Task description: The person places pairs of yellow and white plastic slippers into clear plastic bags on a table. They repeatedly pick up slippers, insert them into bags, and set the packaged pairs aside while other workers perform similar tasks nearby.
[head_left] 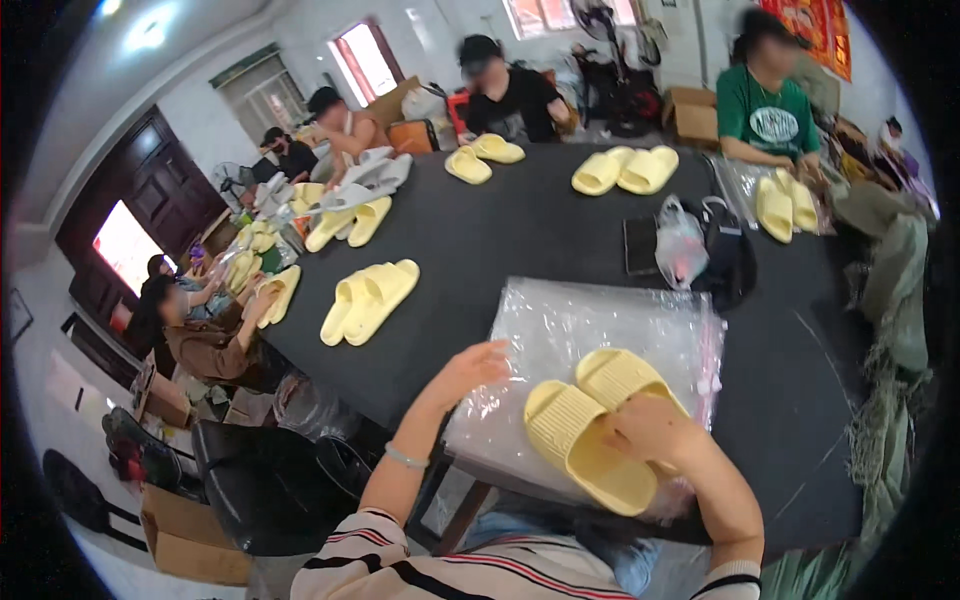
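Note:
Just in front of me, a pair of pale yellow slippers [562,428] with ribbed straps lies on a stack of transparent plastic bags [570,315]. My right hand [650,432] reaches over the pair from the right, its fingers curled at the inner sides where the two slippers meet. The fingertips are partly hidden, but the hand appears closed on them. My left hand [474,370] hovers by the left edge of the bags, fingers stretched out and holding nothing.
More yellow slipper pairs [370,302] lie around the black table [470,235]. A knotted plastic bag [682,245] and a black bag [728,250] sit beyond my stack. Several co-workers sit around the table, one in a green shirt [765,115]. Green sacking [895,290] hangs at the right edge.

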Motion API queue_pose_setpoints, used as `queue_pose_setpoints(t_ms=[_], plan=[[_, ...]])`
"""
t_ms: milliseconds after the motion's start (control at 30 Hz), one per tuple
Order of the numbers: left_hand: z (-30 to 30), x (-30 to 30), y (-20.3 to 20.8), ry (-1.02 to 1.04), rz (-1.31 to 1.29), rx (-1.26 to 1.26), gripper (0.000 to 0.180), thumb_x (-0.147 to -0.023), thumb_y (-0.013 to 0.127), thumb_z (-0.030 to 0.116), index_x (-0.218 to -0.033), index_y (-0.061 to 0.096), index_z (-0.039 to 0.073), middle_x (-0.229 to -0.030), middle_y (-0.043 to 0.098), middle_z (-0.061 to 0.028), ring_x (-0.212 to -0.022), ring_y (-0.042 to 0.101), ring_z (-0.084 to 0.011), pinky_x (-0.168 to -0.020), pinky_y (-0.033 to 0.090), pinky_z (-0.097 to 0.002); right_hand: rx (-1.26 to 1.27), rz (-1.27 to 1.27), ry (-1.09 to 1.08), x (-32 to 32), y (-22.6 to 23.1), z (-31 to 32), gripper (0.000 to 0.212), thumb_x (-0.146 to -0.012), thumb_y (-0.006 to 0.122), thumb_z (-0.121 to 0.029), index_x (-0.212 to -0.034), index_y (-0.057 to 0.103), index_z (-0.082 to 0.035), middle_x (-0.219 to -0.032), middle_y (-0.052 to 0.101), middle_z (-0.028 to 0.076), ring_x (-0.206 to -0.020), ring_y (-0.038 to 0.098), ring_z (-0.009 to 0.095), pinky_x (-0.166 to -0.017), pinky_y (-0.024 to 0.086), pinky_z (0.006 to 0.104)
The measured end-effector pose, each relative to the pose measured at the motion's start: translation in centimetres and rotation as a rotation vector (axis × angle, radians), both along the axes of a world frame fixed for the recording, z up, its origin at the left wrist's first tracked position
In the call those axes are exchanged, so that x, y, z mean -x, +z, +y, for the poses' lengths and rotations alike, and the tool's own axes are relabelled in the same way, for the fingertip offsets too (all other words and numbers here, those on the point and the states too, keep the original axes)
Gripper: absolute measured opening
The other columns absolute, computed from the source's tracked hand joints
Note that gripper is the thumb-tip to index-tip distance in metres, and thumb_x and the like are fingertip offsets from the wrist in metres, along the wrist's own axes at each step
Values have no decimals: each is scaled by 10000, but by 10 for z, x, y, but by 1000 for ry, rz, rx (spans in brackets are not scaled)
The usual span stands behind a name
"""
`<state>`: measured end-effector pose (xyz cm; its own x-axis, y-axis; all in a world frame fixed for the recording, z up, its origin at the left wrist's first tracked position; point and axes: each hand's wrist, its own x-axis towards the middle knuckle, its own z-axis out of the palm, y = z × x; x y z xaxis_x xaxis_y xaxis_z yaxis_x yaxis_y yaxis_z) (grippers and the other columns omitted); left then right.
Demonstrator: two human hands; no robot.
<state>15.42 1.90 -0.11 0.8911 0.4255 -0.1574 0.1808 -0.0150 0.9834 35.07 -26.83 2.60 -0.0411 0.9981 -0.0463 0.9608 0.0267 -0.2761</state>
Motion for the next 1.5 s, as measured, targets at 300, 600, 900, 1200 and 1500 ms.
queue_pose_setpoints(t_ms=[300,600,900,1200,1500], plan=[[9,-26,-25,124,-161,137,481,-894,645,48,-1327,482,-83,-1220,604,-150,-1007,630,-180,-875,526,-302,104,37,-15,1,10,2,263,-825,611,-295,-901,696,-58,-794,673,173,-814,655,357,-735,514,462],[-3,-3,-4,-96,-9,-44,638,-838,675,10,-1423,421,35,-1251,574,-111,-838,579,-84,-681,511,-231,118,71,-23,3,15,3,240,-822,606,-294,-883,699,-80,-817,678,163,-816,662,349,-729,524,454],[1,25,-31,171,-134,108,543,-803,593,-120,-1331,513,-21,-1206,597,-106,-834,558,-82,-763,494,-217,66,97,-32,0,3,0,222,-826,594,-257,-925,694,-85,-835,683,158,-828,669,330,-737,526,452],[0,10,-23,163,-151,64,476,-819,619,-52,-1287,535,-30,-1179,610,-78,-974,550,-121,-941,448,-271,55,100,-11,1,8,2,234,-830,602,-268,-907,694,-68,-845,682,156,-859,662,341,-775,515,465],[15,-14,-16,128,-156,25,323,-858,619,-28,-1180,636,-44,-1087,659,-85,-859,570,-110,-777,468,-238,49,93,8,0,2,4,240,-827,612,-279,-874,691,-58,-822,675,166,-831,654,349,-760,507,470]])
